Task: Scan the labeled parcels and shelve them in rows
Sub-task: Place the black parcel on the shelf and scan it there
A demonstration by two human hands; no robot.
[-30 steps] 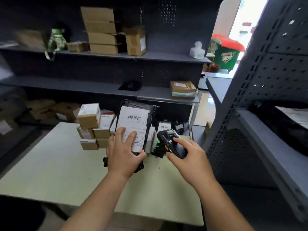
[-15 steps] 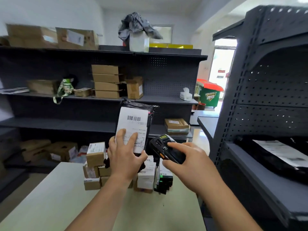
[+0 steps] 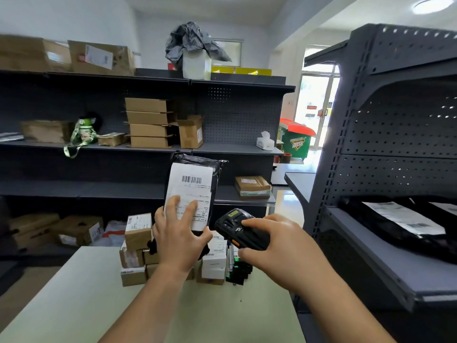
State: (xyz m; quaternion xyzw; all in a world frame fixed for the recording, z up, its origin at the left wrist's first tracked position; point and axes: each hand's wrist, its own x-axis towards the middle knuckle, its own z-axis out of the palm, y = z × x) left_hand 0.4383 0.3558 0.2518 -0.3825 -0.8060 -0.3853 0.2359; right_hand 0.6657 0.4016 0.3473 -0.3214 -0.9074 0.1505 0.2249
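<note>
My left hand [image 3: 179,237] holds a black poly-bag parcel [image 3: 217,167] upright, its white barcode label facing me, fingers spread over the label's lower part. My right hand [image 3: 279,248] grips a black handheld scanner [image 3: 235,225] just right of the parcel, its head angled toward the label. A pile of small labelled boxes [image 3: 137,233] sits on the pale table [image 3: 74,300] behind my hands. On the grey shelf [image 3: 385,263] at the right lie black bagged parcels [image 3: 400,224] with labels up.
Dark shelving [image 3: 99,186] spans the back wall with cardboard boxes [image 3: 148,122] on several levels and a box [image 3: 252,186] on a lower shelf. More cartons [image 3: 74,229] sit on the floor at left. A doorway and a green bin [image 3: 298,142] are at the far right.
The view has tilted up, revealing the top shelves and ceiling. Both hands rose with the parcel and scanner, keeping the same grip and spacing.
</note>
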